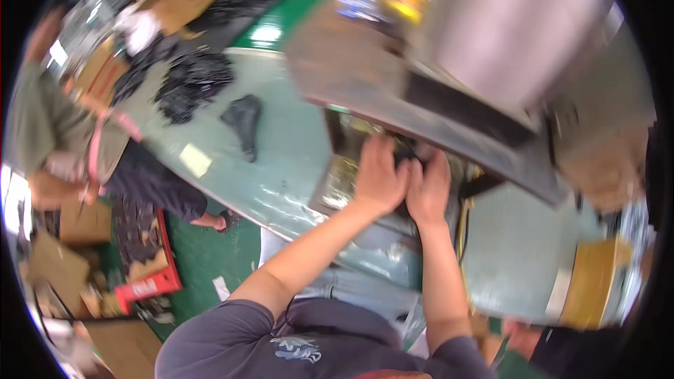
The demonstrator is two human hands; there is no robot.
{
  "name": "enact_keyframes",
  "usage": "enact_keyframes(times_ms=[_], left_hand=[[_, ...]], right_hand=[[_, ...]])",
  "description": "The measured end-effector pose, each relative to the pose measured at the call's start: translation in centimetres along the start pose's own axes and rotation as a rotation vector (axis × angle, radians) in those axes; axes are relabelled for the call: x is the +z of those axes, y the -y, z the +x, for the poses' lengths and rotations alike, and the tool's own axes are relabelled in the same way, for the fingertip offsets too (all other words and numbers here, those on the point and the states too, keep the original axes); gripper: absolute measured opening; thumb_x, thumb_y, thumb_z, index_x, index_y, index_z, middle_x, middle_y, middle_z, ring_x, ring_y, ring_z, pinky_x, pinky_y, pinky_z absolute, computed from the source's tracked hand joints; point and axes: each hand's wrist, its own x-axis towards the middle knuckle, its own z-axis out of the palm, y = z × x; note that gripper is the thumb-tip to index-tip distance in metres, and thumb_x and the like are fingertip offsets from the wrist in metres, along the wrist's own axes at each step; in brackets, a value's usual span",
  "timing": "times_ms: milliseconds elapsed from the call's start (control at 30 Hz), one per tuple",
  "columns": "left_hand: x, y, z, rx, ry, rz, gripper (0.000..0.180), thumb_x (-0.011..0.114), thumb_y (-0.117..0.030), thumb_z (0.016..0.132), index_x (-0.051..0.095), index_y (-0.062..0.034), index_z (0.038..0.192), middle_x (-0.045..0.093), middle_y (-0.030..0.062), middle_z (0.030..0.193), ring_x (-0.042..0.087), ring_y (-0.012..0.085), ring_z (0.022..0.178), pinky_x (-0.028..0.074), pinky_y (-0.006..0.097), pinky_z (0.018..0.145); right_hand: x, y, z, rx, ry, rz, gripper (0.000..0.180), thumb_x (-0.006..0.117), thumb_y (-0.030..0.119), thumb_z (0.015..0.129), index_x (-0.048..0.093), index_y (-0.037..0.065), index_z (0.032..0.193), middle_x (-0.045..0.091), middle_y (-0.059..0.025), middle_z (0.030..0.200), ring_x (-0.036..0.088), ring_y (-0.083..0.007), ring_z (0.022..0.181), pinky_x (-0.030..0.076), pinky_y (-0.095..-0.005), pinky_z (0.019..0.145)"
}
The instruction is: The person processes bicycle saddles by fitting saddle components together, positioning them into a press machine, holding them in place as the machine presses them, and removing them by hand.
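Side by side, my hands reach in under the dark metal frame of a bench machine (351, 77). My left hand (381, 179) is closed, its fingers bent down over a shiny metal plate (337, 186). Beside it, nearly touching, my right hand (430, 191) is closed too, thumb side toward the left. Something black shows between the fingertips, but the blur and the frame hide what it is. Left of the machine, a black boot-shaped piece (244, 126) lies on the green-grey table (281, 168).
A large grey machine body (512, 21) stands over the frame. Heaped black pieces (193, 84) and a yellow note (195, 160) lie on the table's left. Another person (84, 133) stands there. Cardboard boxes (63, 260) fill the lower left; a brown carton (593, 284) sits right.
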Motion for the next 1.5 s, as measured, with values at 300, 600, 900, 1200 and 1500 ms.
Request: enact_keyframes(times_ms=[300, 600, 900, 1200, 1500], left_hand=[[-2.9, 0.9, -2.8, 0.008, -0.044, -0.181, 0.032, 0.075, -0.011, 0.084, 0.062, -0.0007, 0.112, 0.064, 0.0198, 0.131, 0.062, 0.0429, 0.121, 0.055, 0.049, 0.100], [-9.5, -1.9, -4.5, -0.135, 0.636, -0.957, 0.033, 0.078, -0.032, 0.103, 0.074, -0.0018, 0.116, 0.079, 0.0077, 0.106, 0.072, 0.0150, 0.096, 0.057, 0.033, 0.087], [-20.7, 12.9, -4.6, -0.344, -0.236, -0.138, 0.022, 0.076, -0.012, 0.097, 0.069, -0.0020, 0.116, 0.073, 0.0061, 0.100, 0.068, 0.0114, 0.085, 0.058, 0.030, 0.076], [-22.4, 20.0, 3.0, -0.807, 0.135, 0.574, 0.103, 0.066, -0.079, 0.088, 0.057, 0.0102, 0.138, 0.065, 0.0320, 0.140, 0.066, 0.0464, 0.130, 0.053, 0.052, 0.109], [-25.3, 25.1, -0.9, -0.790, 0.081, -0.288, 0.035, 0.073, -0.037, 0.103, 0.067, -0.0031, 0.103, 0.058, 0.0025, 0.078, 0.055, 0.0116, 0.058, 0.048, 0.029, 0.053]], right_hand=[[-2.3, -1.1, -2.2, 0.104, 0.181, 0.405, 0.051, 0.044, 0.009, 0.111, 0.041, -0.008, 0.159, 0.050, -0.0234, 0.161, 0.047, -0.0327, 0.149, 0.034, -0.0423, 0.124], [-7.2, -3.6, -7.9, -0.190, 0.052, 0.077, 0.078, 0.074, 0.027, 0.092, 0.043, 0.002, 0.160, 0.064, -0.0181, 0.136, 0.060, -0.0365, 0.129, 0.045, -0.0494, 0.114], [-13.7, -5.1, -7.2, 0.550, -0.417, 0.674, 0.028, 0.068, 0.004, 0.101, 0.054, 0.000, 0.126, 0.062, -0.0075, 0.084, 0.062, -0.0165, 0.069, 0.052, -0.0329, 0.067], [-21.3, -22.7, 6.7, 0.428, -0.463, 0.369, 0.052, 0.080, 0.016, 0.092, 0.066, -0.001, 0.139, 0.067, -0.0147, 0.138, 0.059, -0.0246, 0.130, 0.047, -0.0407, 0.111], [-14.5, -10.2, -4.0, 0.374, -0.409, 0.338, 0.040, 0.069, -0.001, 0.093, 0.065, 0.002, 0.133, 0.060, -0.0173, 0.146, 0.075, -0.0222, 0.104, 0.062, -0.0350, 0.089]])
